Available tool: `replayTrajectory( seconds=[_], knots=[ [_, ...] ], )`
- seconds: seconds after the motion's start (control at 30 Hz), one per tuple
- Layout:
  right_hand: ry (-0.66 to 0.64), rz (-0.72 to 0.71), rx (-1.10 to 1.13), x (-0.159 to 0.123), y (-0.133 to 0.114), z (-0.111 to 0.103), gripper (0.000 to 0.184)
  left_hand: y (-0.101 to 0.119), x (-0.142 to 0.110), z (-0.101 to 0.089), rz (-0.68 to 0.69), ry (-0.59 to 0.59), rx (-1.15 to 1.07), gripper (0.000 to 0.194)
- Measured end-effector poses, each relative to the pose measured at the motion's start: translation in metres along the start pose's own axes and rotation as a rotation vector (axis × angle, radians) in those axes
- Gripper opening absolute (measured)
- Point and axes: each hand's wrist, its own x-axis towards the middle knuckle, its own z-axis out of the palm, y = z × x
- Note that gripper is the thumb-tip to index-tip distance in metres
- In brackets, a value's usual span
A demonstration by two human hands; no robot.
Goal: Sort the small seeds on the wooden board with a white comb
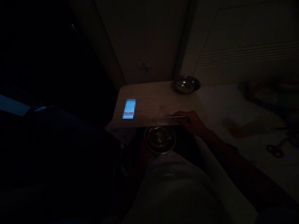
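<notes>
The picture is very dark. My right hand [187,119] is closed around the handle of a knife [168,117], which lies low over the near edge of a small wooden table [144,93], its thin blade pointing left. Small dark crumbs [161,110] are scattered on the wood just beyond the blade. Below that edge, above my lap, a round metal bowl [173,141] is held by my left hand [146,151] at its left side; most of those fingers are lost in shadow. Something pale that I cannot make out is inside the bowl.
A lit phone [129,109] lies on the table's left part. Another metal bowl [187,84] stands at the back right corner. A socket [145,64] with a cable is on the wall behind. Scissors [275,151] lie on a pale surface to the right.
</notes>
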Motion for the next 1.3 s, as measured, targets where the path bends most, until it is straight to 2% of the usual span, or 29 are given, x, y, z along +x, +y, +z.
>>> replayTrajectory(
  seconds=[0.2,0.37,0.53,0.67,0.83,0.93,1.03,1.1,1.2,1.3],
  knots=[
    [-0.053,-0.065,-0.075,0.0,-0.011,-0.003,0.023,0.0,0.0,0.002,-0.007,0.023,-0.027,0.022],
    [-0.092,-0.108,-0.106,0.001,-0.02,-0.004,0.025,-0.001,-0.003,0.004,0.029,0.006,-0.028,0.026],
    [-0.121,-0.124,-0.125,-0.001,-0.026,-0.004,0.024,-0.002,0.002,0.0,-0.004,-0.009,-0.028,0.029],
    [-0.149,-0.154,-0.172,-0.003,-0.029,-0.003,0.025,-0.003,0.0,0.0,0.045,-0.041,-0.014,0.024],
    [-0.183,-0.184,-0.134,-0.007,-0.029,-0.007,0.025,-0.002,-0.003,0.004,0.094,-0.02,0.03,0.024],
    [-0.061,-0.111,-0.029,-0.011,-0.022,-0.008,0.022,-0.002,0.0,0.001,0.023,-0.015,0.008,0.026],
    [0.171,0.087,0.102,-0.014,-0.008,-0.003,0.018,-0.001,0.001,-0.001,0.019,0.021,-0.003,0.028],
    [0.253,0.208,0.201,-0.014,0.003,0.004,0.021,0.0,0.0,0.0,0.0,0.042,-0.003,0.029],
    [0.19,0.269,0.299,-0.009,0.015,0.018,0.025,0.002,-0.004,0.002,-0.059,0.015,-0.012,0.033],
    [0.133,0.289,0.393,0.003,0.022,0.032,0.028,0.002,-0.004,0.003,-0.036,-0.009,-0.02,0.032]
  ],
)
